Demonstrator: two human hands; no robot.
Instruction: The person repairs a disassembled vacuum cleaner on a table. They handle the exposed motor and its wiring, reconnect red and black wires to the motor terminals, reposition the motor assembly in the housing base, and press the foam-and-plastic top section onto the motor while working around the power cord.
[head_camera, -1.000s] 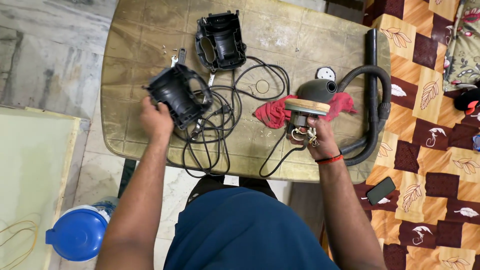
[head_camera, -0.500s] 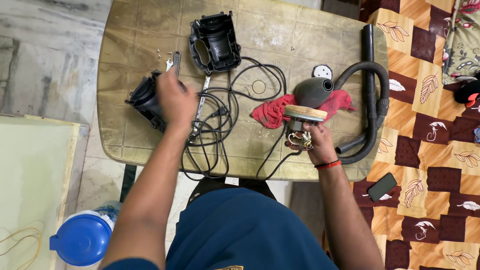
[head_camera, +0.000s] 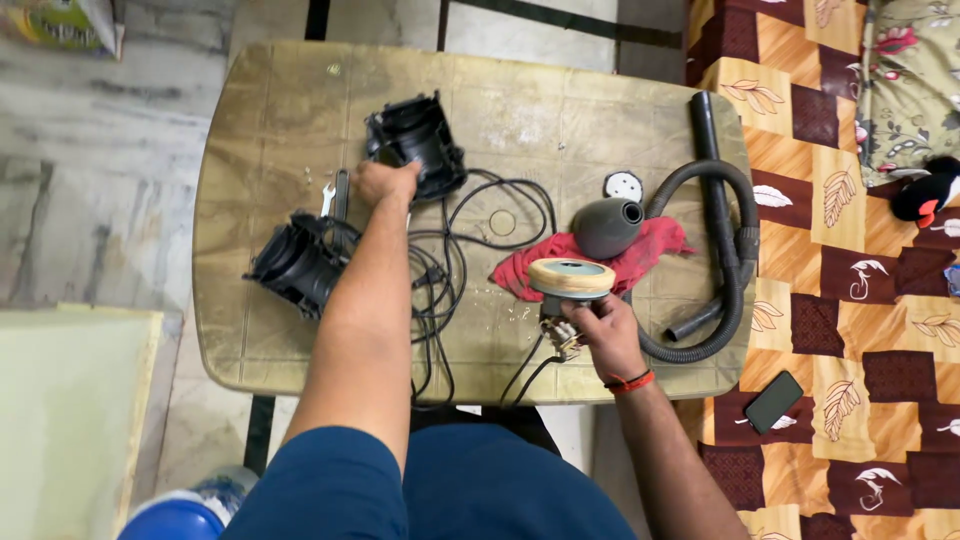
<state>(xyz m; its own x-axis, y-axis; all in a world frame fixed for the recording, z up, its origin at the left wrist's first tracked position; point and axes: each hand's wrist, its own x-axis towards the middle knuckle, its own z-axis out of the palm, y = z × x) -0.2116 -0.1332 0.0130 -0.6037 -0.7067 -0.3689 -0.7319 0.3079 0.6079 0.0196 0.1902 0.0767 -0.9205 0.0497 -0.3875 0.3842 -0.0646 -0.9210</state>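
My left hand (head_camera: 383, 184) reaches across the beige plastic table (head_camera: 270, 110) and closes on the near edge of a black housing shell (head_camera: 417, 143). A second black housing shell (head_camera: 298, 262) lies to the left of my forearm. A screwdriver (head_camera: 340, 194) lies just left of that hand. My right hand (head_camera: 600, 330) holds a motor unit with a round tan disc on top (head_camera: 571, 279), near the table's front edge. A tangled black power cord (head_camera: 450, 250) runs between the parts.
A red cloth (head_camera: 655, 243) lies under a grey cone-shaped part (head_camera: 607, 226). A black corrugated hose (head_camera: 735, 240) curls at the table's right end. A phone (head_camera: 773, 401) lies on the patterned bedding to the right. A blue container (head_camera: 175, 518) stands on the floor, lower left.
My left hand set the left housing shell down on the table and moved up and right to the second shell. My right hand stayed on the motor unit.
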